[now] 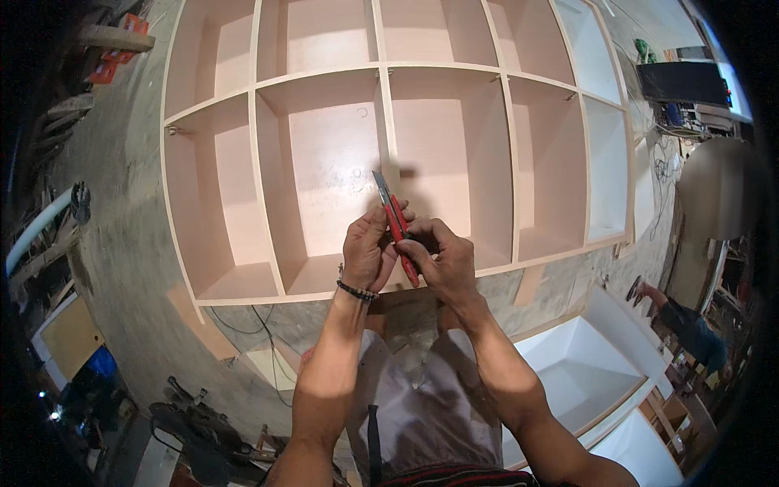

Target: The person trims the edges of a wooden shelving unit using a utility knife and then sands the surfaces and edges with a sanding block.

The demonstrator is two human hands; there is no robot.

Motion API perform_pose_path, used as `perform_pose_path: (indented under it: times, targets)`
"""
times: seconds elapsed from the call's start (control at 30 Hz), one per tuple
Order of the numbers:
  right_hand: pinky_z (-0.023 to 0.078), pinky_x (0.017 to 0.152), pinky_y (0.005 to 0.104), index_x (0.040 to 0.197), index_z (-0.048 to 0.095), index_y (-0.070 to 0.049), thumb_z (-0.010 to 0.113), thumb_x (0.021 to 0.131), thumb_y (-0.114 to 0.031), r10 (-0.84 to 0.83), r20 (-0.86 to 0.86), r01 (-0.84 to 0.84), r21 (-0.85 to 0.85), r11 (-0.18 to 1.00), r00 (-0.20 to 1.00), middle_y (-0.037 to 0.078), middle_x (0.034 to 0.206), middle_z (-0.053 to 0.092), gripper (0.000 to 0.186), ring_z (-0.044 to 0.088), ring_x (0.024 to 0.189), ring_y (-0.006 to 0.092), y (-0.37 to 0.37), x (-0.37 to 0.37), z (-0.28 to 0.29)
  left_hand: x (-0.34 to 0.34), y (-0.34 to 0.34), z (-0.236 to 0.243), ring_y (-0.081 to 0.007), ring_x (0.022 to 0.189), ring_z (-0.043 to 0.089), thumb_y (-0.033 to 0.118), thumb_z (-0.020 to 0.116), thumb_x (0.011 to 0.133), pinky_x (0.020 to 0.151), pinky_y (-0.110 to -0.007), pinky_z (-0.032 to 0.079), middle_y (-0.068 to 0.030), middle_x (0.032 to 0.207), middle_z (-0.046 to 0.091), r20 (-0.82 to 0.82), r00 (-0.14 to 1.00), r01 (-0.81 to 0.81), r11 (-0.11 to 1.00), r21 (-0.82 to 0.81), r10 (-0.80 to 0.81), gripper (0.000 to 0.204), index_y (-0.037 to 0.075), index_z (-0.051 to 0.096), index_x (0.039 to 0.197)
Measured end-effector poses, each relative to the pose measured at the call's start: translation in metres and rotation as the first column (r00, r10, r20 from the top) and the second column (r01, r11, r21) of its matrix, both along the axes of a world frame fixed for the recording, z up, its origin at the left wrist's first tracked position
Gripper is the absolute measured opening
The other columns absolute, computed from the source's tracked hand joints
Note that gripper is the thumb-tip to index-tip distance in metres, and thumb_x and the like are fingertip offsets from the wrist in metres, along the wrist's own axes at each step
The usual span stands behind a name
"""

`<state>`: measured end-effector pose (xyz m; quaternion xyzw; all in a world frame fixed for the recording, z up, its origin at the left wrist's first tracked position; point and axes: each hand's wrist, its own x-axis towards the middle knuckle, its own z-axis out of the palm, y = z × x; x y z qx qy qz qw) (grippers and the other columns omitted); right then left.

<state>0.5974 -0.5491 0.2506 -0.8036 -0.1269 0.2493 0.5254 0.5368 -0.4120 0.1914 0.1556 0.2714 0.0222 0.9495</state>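
Note:
A red utility knife [394,214] is between my two hands, its metal blade out and pointing up and away from me. My left hand [367,250] has its thumb and fingers closed on the front of the handle, just behind the blade. My right hand [441,258] pinches the rear part of the same handle, thumb laid across it. Below the knife lies a large pinkish-tan cabinet carcass [507,174], open side up and divided into several compartments. The knife hangs over the divider between two middle compartments.
White box cabinets [572,365] stand at the lower right. Wood strips [203,321] and a black cable [261,318] lie on the concrete floor by the carcass's near edge. Dark tools [195,422] are at the lower left. Another person [694,333] is at the far right.

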Motion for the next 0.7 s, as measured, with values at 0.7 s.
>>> perform_pose_path:
  times: [0.7]
  targets:
    - [0.054, 0.075, 0.0470, 0.114, 0.067, -0.008, 0.064, 0.098, -0.036, 0.466, 0.002, -0.444, -0.302, 0.844, 0.885, 0.013, 0.100, 0.073, 0.032, 0.071, 0.088, 0.0354, -0.120, 0.094, -0.012, 0.050, -0.112, -0.022, -0.0265, 0.103, 0.072, 0.029, 0.057, 0.109, 0.095, -0.039, 0.059, -0.0194, 0.115, 0.073, -0.117, 0.993, 0.019, 0.995, 0.099, -0.008, 0.041, -0.007, 0.063, 0.127]
